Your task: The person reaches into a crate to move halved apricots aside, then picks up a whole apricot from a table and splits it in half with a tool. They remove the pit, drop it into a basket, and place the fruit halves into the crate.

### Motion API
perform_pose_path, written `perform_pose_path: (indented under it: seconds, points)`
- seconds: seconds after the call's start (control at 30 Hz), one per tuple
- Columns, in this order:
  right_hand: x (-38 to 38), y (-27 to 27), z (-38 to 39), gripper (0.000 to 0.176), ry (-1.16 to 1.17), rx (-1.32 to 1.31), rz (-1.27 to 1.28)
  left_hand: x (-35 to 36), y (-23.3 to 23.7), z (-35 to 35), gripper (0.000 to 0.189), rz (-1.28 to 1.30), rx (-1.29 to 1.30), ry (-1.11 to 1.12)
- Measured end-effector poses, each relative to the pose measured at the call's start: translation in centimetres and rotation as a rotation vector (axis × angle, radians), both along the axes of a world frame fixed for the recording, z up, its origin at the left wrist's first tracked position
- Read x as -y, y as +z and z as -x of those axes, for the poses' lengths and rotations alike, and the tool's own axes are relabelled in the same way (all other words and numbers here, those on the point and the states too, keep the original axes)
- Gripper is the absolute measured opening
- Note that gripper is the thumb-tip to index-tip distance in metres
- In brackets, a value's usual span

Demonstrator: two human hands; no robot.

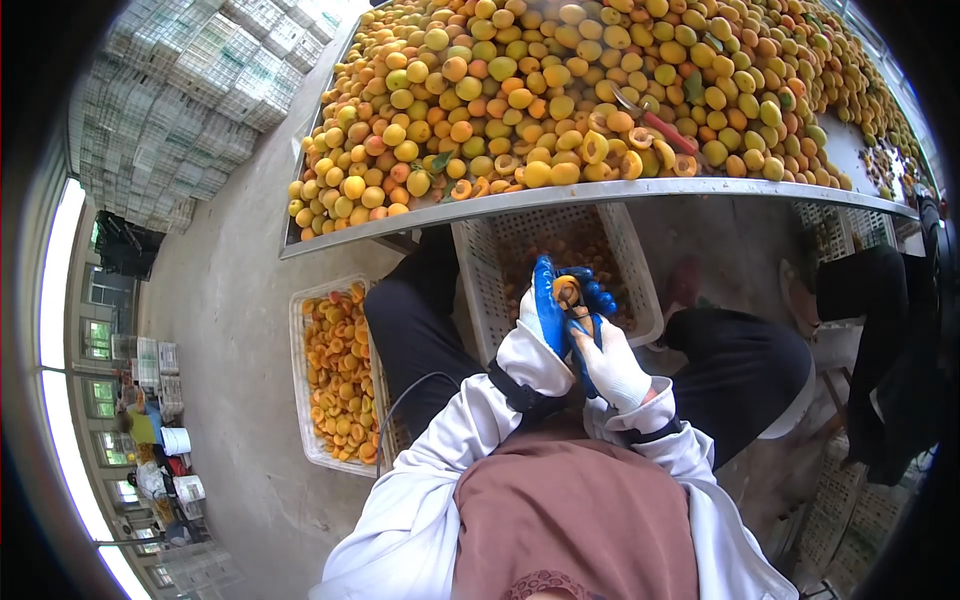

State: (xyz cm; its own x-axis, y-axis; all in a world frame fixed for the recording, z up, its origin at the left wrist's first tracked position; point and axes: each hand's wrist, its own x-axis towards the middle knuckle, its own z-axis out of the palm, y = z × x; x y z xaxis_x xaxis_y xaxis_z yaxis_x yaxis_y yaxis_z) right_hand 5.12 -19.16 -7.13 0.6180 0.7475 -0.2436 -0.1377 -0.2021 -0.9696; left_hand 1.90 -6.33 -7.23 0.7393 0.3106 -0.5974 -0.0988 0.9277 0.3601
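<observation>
Just above a white plastic crate (637, 265), both my hands meet over one apricot (567, 290). My left hand (543, 305), in a white glove with blue coating, is closed around the fruit. My right hand (618, 368), in a white glove, grips a blue-handled pliers-like tool (582, 365). The metal head of that tool touches the apricot, and its exact shape is partly hidden by the fingers. Inside the crate below, a layer of brownish-orange bits shows, too blurred to name.
A metal-edged table (480, 207) heaped with apricots (480, 90) stands ahead. A red-handled curved knife (668, 132) lies on the fruit near cut halves. A crate of apricot halves (340, 380) sits at left. Another person's dark-clothed legs (870, 290) are at right; stacked crates (180, 100) rise far left.
</observation>
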Motion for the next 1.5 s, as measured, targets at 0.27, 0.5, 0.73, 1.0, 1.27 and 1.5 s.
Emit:
perform_pose_path:
  seconds: [0.27, 0.5, 0.73, 1.0, 1.27, 1.5]
  points:
    - [0.6, 0.9, -0.8, 0.020, 0.102, -0.142, -0.085, -0.6, 0.2, 0.2, 0.048, -0.047, 0.015, -0.067]
    - [1.5, 2.2, -1.8, 0.020, 0.141, -0.702, -0.119, -1.1, 1.5, 0.4, 0.044, -0.272, -0.006, -0.120]
    - [0.6, -0.2, -0.5, 0.016, 0.107, -0.146, -0.118, -0.7, 1.8, -0.1, 0.052, -0.368, 0.006, -0.129]
    - [-0.1, 0.5, 0.5, 0.026, 0.021, 0.184, 0.066, 0.0, 4.2, -0.8, 0.055, -0.375, -0.044, -0.153]
    - [1.6, -0.4, -0.9, 0.033, 0.075, -0.288, -0.074, 0.5, 4.2, -1.1, 0.048, -0.473, 0.008, -0.169]
    - [2.6, -0.8, -1.7, 0.035, 0.217, -0.566, -0.156, -1.0, 3.9, -0.2, 0.028, -0.030, 0.090, -0.296]
